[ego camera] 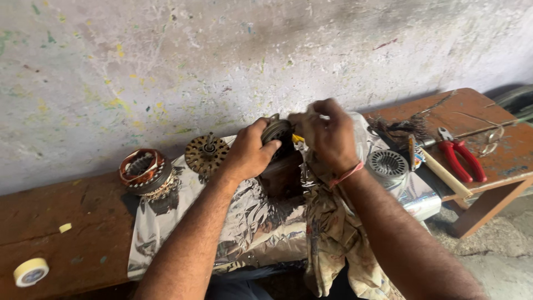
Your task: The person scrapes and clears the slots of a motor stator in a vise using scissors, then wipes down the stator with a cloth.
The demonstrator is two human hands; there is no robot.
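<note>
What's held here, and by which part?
Both hands, left hand and right hand, grip a round motor winding by its opposite sides, above the foil sheet.

Brown wooden table (pixel 83 222) w/ silver foil sheet (pixel 250 222) across middle, tape roll (pixel 30 271) nr front-left edge, red pliers (pixel 462 158) + hammer (pixel 441 172) at right end.

1. Both forearms bare and hairy, no sleeves in view
2. Left hand (pixel 248 153): no ring, no watch, no glove
3. Right hand (pixel 328 136): thin red-pink thread band (pixel 346 175) round the wrist, otherwise bare
</note>
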